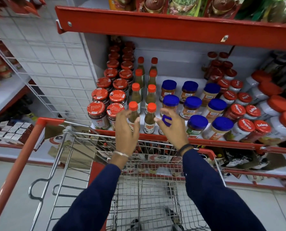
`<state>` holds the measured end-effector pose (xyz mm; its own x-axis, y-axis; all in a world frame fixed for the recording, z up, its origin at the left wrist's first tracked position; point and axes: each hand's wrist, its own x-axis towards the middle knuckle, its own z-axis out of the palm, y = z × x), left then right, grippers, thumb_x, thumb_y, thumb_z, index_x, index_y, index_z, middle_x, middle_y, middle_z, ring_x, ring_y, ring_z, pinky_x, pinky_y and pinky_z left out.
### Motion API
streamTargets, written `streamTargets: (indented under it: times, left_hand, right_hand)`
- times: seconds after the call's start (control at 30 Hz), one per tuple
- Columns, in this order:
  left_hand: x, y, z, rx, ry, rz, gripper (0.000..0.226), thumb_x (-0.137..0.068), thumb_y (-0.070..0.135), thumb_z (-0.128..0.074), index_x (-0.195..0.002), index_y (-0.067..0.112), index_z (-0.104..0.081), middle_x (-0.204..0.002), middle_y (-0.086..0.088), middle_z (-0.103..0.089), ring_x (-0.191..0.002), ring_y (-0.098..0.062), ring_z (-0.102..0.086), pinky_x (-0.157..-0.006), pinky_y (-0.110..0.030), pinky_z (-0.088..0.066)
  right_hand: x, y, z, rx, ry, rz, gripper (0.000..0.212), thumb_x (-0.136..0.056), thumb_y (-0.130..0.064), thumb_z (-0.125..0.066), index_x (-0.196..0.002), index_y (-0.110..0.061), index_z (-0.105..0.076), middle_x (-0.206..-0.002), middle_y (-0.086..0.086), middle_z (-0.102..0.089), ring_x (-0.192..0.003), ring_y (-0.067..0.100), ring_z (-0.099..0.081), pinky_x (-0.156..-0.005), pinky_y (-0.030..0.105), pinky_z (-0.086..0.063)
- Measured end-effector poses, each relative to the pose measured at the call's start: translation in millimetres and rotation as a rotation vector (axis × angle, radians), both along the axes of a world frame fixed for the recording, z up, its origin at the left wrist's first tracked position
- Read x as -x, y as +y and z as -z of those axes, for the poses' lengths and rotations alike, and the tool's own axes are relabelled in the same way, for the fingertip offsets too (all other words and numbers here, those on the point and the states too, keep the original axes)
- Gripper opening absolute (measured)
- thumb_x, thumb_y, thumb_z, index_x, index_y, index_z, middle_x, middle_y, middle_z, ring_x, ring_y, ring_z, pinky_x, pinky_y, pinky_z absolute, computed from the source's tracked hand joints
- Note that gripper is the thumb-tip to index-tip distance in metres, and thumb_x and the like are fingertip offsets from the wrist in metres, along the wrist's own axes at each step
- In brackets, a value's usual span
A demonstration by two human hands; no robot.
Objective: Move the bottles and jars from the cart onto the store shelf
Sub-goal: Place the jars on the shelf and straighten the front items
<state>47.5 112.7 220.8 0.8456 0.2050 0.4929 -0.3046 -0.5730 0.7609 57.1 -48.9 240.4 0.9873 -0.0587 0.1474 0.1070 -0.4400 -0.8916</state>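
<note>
The store shelf (205,141) holds rows of red-lid jars (99,95), red-capped green sauce bottles (151,97) and blue-lid jars (193,104). My left hand (126,132) is at the shelf's front edge, thumb and fingers loosely round the lower part of the front-left green sauce bottle (133,112), which stands upright. My right hand (172,129) wraps a blue-lid jar (166,121) at the shelf front; its lid shows between my fingers. The wire cart (95,135) stands below my arms, and no bottles or jars show in its basket.
An upper red shelf (155,29) overhangs the bottles. White jars with red Mapro lids (238,110) fill the shelf's right side. A white wire grid panel (52,64) stands at the left. The cart's red handle (19,164) runs along the left. A lower shelf holds packets (238,159).
</note>
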Motion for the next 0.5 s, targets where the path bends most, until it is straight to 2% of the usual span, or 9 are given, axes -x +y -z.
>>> streamTargets:
  times: [0.07, 0.17, 0.23, 0.33, 0.4, 0.43, 0.5]
  left_hand:
    - [20.6, -23.7, 0.7, 0.008, -0.016, 0.109, 0.022, -0.091, 0.023, -0.051, -0.111, 0.014, -0.048, -0.113, -0.001, -0.049, -0.108, -0.008, -0.045, -0.097, -0.026, -0.04]
    - [40.5, -65.8, 10.0, 0.106, 0.146, 0.341, 0.025, -0.091, 0.036, -0.044, -0.115, 0.027, -0.047, -0.12, 0.008, -0.048, -0.116, 0.001, -0.044, -0.101, -0.013, -0.033]
    - [44.6, -94.4, 20.1, 0.242, 0.285, 0.425, 0.04, -0.09, 0.047, -0.036, -0.122, 0.027, -0.046, -0.128, 0.008, -0.047, -0.122, 0.002, -0.042, -0.104, -0.015, -0.033]
    - [39.4, -132.1, 33.6, 0.353, 0.512, 0.488, 0.058, -0.089, 0.054, -0.023, -0.136, 0.023, -0.037, -0.145, 0.004, -0.037, -0.134, -0.003, -0.032, -0.113, -0.024, -0.025]
    - [31.5, -151.8, 38.2, 0.395, 0.645, 0.503, 0.062, -0.091, 0.051, -0.015, -0.143, 0.019, -0.026, -0.154, 0.0, -0.022, -0.142, -0.012, -0.019, -0.116, -0.03, -0.015]
    - [26.7, -159.3, 38.5, 0.443, 0.69, 0.503, 0.066, -0.091, 0.056, -0.011, -0.145, 0.018, -0.022, -0.155, 0.002, -0.017, -0.143, -0.012, -0.015, -0.113, -0.03, -0.013]
    - [18.0, -168.8, 37.0, 0.52, 0.763, 0.475, 0.091, -0.077, 0.078, -0.007, -0.146, 0.021, -0.016, -0.15, 0.011, -0.014, -0.139, -0.007, -0.011, -0.109, -0.03, -0.011]
  right_hand:
    - [27.6, -14.2, 10.0, -0.151, -0.078, 0.121, 0.034, -0.085, -0.034, -0.062, -0.116, -0.02, -0.058, -0.118, -0.007, -0.06, -0.105, 0.001, -0.057, -0.087, 0.013, -0.047]
    - [56.5, -40.2, 37.7, -0.278, -0.127, 0.347, 0.022, -0.085, -0.042, -0.053, -0.103, -0.031, -0.057, -0.11, -0.012, -0.058, -0.1, -0.008, -0.054, -0.087, 0.02, -0.045]
    - [63.3, -57.8, 50.9, -0.359, -0.07, 0.437, 0.016, -0.088, -0.039, -0.048, -0.103, -0.035, -0.05, -0.111, -0.01, -0.052, -0.099, -0.008, -0.05, -0.09, 0.025, -0.042]
    - [59.0, -84.9, 64.4, -0.396, 0.066, 0.406, 0.046, -0.087, -0.049, -0.036, -0.125, -0.024, -0.042, -0.128, -0.009, -0.042, -0.113, -0.002, -0.045, -0.097, 0.026, -0.036]
    - [50.7, -98.4, 71.1, -0.353, 0.16, 0.352, 0.07, -0.082, -0.063, -0.027, -0.139, -0.023, -0.031, -0.147, -0.002, -0.031, -0.132, 0.012, -0.035, -0.11, 0.037, -0.031]
    - [46.4, -103.1, 72.6, -0.344, 0.189, 0.323, 0.078, -0.079, -0.069, -0.023, -0.143, -0.024, -0.026, -0.153, 0.0, -0.026, -0.138, 0.015, -0.029, -0.113, 0.041, -0.027]
    - [39.2, -110.8, 73.1, -0.342, 0.217, 0.257, 0.088, -0.074, -0.077, -0.021, -0.145, -0.026, -0.023, -0.156, 0.001, -0.024, -0.141, 0.016, -0.025, -0.116, 0.044, -0.023]
